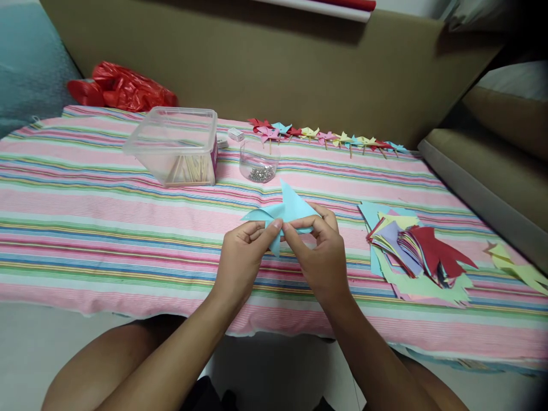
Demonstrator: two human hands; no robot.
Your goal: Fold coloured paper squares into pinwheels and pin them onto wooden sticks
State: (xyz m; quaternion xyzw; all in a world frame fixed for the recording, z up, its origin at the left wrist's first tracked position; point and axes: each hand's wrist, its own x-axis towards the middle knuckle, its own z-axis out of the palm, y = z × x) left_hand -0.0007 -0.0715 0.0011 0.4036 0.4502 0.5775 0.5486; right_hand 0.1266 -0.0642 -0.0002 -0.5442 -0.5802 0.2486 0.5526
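A light blue paper pinwheel, partly folded, is held up above the striped cloth between my two hands. My left hand pinches it near the centre, thumb on top, with one folded blade curling out to the left. From the other side my right hand grips the paper with thumb and fingers, close to the left thumb. One flat corner points up and away, and another tip hangs below the thumbs. Whether a pin sits under the fingertips cannot be made out.
Behind stand a clear plastic box of wooden sticks and a round clear tub of small metal pins. Finished pinwheels line the back. Cut coloured paper is piled at right; a red plastic bag lies back left.
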